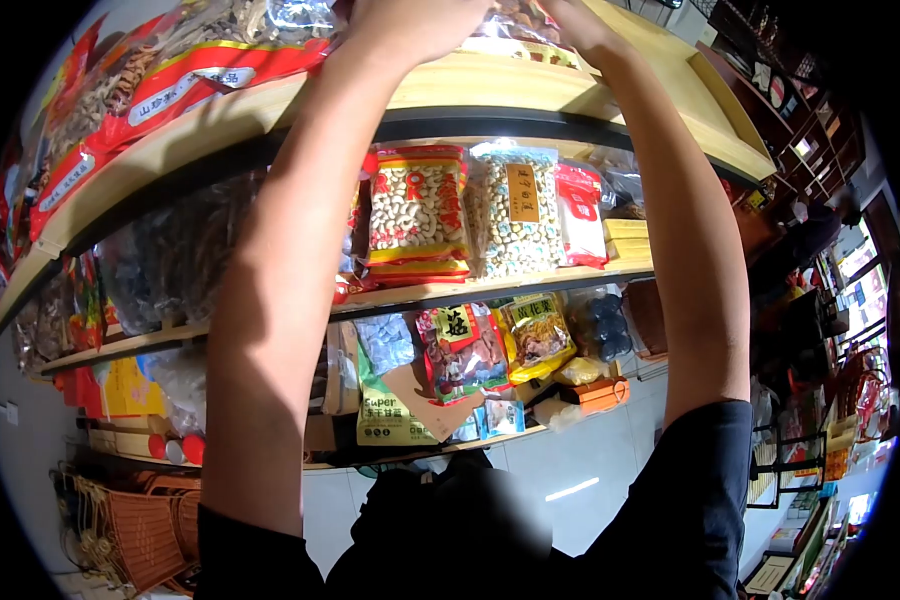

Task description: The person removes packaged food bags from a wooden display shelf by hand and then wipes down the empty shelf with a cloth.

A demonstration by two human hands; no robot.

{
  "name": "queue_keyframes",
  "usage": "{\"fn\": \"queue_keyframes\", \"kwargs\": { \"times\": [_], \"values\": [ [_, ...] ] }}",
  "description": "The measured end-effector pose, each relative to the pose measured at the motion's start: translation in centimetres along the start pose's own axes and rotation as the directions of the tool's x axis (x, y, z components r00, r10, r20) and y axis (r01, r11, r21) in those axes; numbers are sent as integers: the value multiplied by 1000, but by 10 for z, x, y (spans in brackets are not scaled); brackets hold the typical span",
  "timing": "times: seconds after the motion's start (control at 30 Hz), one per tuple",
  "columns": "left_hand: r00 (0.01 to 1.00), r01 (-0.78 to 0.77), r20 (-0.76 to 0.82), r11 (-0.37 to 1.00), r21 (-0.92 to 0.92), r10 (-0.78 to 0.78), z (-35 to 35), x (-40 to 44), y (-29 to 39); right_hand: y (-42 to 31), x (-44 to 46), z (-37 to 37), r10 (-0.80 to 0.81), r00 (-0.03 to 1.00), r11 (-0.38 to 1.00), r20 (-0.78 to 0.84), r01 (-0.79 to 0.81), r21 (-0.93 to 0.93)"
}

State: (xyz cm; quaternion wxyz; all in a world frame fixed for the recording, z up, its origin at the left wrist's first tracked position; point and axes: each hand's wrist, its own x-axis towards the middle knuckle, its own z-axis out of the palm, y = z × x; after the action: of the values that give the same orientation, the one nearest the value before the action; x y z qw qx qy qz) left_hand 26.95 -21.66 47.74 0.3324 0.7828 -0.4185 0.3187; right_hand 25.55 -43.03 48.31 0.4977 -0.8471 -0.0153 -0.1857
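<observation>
Both my arms reach up to the top shelf (530, 88). My left hand (415, 28) is at the top edge of the view, over clear packages (520, 30) lying there; its fingers are cut off by the frame. To the right, my right hand (582, 28) is at the other side of the same packages, its fingers also mostly out of view. Whether either hand grips a package cannot be made out. Left of my left hand lie red-edged bags of dried goods (185, 95).
On the shelf below stand a red bag of cashews (417, 215), a clear bag of pale seeds (520, 210) and a red-white packet (580, 215). Lower down are a green bag (395, 410) and a yellow bag (537, 335). Wicker baskets (150, 530) stand at lower left.
</observation>
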Motion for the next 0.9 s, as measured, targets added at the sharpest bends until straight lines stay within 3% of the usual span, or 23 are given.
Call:
{"fn": "queue_keyframes", "kwargs": {
  "times": [0.07, 0.1, 0.13, 0.2, 0.23, 0.27, 0.33, 0.4, 0.47, 0.6, 0.67, 0.7, 0.73, 0.83, 0.87, 0.9],
  "values": [
    [1000, 9, 24, 1000, -18, -9, -1, -4, -2, 17, 18, -8, -84, 996, 978, 14, 85, -188],
    [999, -32, 4, 999, 0, 32, 2, -4, -6, 46, 47, -18, -114, 986, 993, 119, 115, -3],
    [997, -71, -18, 997, 21, 72, -1, -6, -2, 40, 40, -16, -110, 987, 994, 120, 111, -3],
    [992, -123, -35, 992, -7, 123, 2, -9, -1, 19, 24, -10, -114, 989, 894, -95, 61, -444],
    [993, -106, -39, 994, 42, 107, 10, -1, -9, -16, 0, -6, -107, 986, 679, -128, -22, -734],
    [995, -89, -45, 992, 91, 94, 16, 2, -14, -28, -9, -4, -105, 986, 680, -127, -21, -732],
    [988, -126, -74, 986, 109, 135, 18, 0, -15, -39, -18, -2, -21, 982, 492, -189, -155, -857],
    [979, -166, -100, 978, 126, 179, 18, 0, -15, -35, -17, 0, -56, 979, 527, -198, -139, -838],
    [992, -120, -31, 982, 142, 126, 16, 2, -13, -30, -14, 1, -91, 974, 561, -208, -122, -819],
    [998, -66, 4, 994, 89, 66, 16, 6, -9, -12, -5, 1, -238, 965, 437, -110, 5, -900],
    [995, -92, -17, 992, 85, 94, 16, 6, -10, 13, 17, -4, -144, 989, 862, -35, 108, -496],
    [992, -111, -47, 991, 78, 115, 16, 5, -9, -13, -9, -8, 18, 994, 910, 106, 28, -414],
    [992, -119, -34, 990, 77, 122, 14, 4, -7, -14, -19, -10, 23, 995, 914, 97, 18, -406],
    [966, -253, -43, 967, 1, 253, 12, 3, -6, 0, -21, -14, -118, 950, 993, 289, 120, 9],
    [994, -109, 4, 976, -189, 112, 11, 4, -2, 2, -26, -17, -114, 954, 993, 276, 114, 17],
    [996, 54, 85, 931, -362, -24, 14, 6, 3, 6, -34, -20, -301, 933, 921, 196, 338, -195]
  ]
}}
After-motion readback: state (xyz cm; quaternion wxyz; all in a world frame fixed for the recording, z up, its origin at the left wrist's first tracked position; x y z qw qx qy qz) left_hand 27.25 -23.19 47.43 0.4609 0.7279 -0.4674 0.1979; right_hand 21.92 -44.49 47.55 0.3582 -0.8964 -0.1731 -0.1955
